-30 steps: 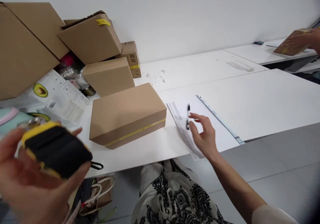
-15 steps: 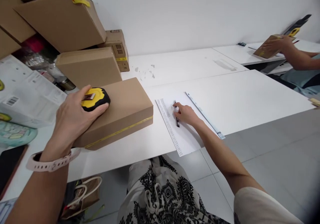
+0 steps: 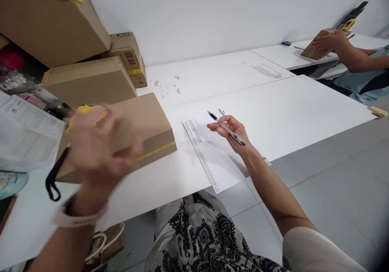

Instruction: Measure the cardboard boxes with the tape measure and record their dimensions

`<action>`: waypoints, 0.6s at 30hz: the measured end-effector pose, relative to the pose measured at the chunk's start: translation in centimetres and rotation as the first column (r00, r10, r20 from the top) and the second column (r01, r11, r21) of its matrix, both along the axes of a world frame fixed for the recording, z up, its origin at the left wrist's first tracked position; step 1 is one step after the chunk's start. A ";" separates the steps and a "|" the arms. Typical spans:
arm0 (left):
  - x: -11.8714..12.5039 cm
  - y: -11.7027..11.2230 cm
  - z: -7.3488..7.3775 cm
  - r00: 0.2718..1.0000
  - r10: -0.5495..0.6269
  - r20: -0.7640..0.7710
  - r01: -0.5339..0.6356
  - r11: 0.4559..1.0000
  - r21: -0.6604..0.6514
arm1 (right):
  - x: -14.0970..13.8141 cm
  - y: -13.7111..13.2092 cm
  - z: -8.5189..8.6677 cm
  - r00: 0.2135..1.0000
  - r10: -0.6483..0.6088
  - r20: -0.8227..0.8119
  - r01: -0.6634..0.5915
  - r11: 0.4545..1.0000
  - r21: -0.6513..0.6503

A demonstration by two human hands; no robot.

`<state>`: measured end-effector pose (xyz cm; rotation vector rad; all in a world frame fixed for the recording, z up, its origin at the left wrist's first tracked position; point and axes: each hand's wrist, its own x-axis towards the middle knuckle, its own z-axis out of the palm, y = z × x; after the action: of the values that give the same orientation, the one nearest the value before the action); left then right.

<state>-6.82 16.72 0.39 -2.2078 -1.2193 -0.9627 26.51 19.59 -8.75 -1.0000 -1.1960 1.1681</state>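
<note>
My right hand [image 3: 232,132] is lifted a little above a printed paper sheet [image 3: 209,154] on the white table [image 3: 288,110] and pinches a black pen [image 3: 226,128]. My left hand [image 3: 97,146] is blurred by motion in front of a flat brown cardboard box [image 3: 146,122] with a yellow tape line. It is closed round a yellow and black tape measure [image 3: 86,110], mostly hidden, whose black wrist strap [image 3: 53,179] dangles below.
Several cardboard boxes [image 3: 88,79] are stacked at the back left, with a white printed package [image 3: 24,134] beside them. At the far right another person's hand [image 3: 326,43] holds a small brown box on a second table. A bag [image 3: 106,241] sits under the table.
My right hand picked the pen up off the sheet. My left hand set the tape measure on the box top, then lifted off it toward me, blurred.
</note>
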 end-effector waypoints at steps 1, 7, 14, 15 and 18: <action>2.2 -0.7 -1.4 0.980 -0.195 -0.043 0.199 0.969 0.144 | -0.6 0.2 -0.4 1.000 -0.016 -0.007 0.016 1.000 -0.002; 12.1 -1.8 -11.9 0.831 -0.512 -0.217 0.429 0.839 -0.335 | -3.0 1.7 -3.2 0.975 0.061 -0.213 -0.096 0.982 -0.160; 12.2 -1.2 -15.4 0.867 -0.440 -0.234 0.259 0.800 -0.542 | -3.3 1.5 -4.4 0.998 0.025 -0.059 -0.036 0.979 -0.202; 12.1 -1.2 -15.4 0.868 -0.445 -0.223 0.268 0.795 -0.544 | -3.4 1.4 -4.4 1.000 0.006 -0.004 -0.006 0.983 -0.185; 12.0 -1.3 -15.2 0.872 -0.448 -0.200 0.282 0.792 -0.542 | -3.5 1.3 -4.4 0.997 -0.006 0.075 0.018 0.986 -0.165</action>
<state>5.22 15.39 -14.81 -2.9571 -0.9690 -0.3949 23.00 20.89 -13.14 -1.1832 -1.1628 1.2460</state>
